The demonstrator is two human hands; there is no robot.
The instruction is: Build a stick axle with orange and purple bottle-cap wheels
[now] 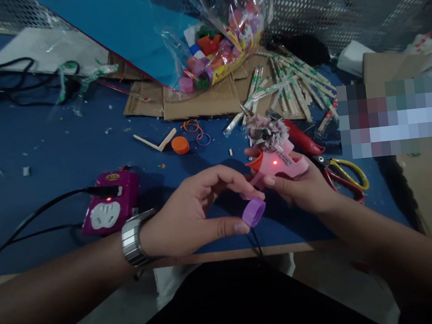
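Between the thumb and fingertips of my left hand (200, 204) is a purple plastic bottle cap (254, 212), held tilted on its side above the table's front part. My right hand (302, 187) is closed around a pink hot glue gun (277, 163) with a glowing red light and an orange nose piece. The glue gun is close to my left fingertips, a little above the cap. Crumpled greyish material (268, 132) shows just beyond the gun; whether it is attached I cannot tell. A black cord hangs down below my hands.
An orange cap (180, 145), a snapped wooden chopstick (156, 142) and rubber bands (193, 128) lie ahead. Scissors (349, 174) rest at right. A purple power socket (111, 202) with cables stands left. Behind are a bag of colourful caps (220, 49) and wrapped chopsticks (288, 83).
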